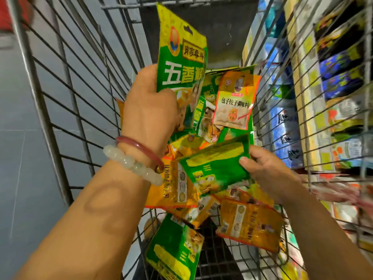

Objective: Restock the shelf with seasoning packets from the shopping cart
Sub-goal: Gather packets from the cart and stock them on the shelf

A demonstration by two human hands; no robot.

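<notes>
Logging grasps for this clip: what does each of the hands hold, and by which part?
Left hand grips upright green packets by their lower part. Right hand pinches another green packet at its right edge.

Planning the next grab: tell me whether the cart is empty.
Not empty. Green and orange packets lie loose in the cart beneath both hands.

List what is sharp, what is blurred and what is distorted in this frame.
Head view: the large green packet gripped by the left hand is sharp enough that its print reads; the green packet pinched by the right hand is smeared; the shelf goods on the right are blurred; the wide lens splays the cart wires outward; the light is even, with no hard glare.
</notes>
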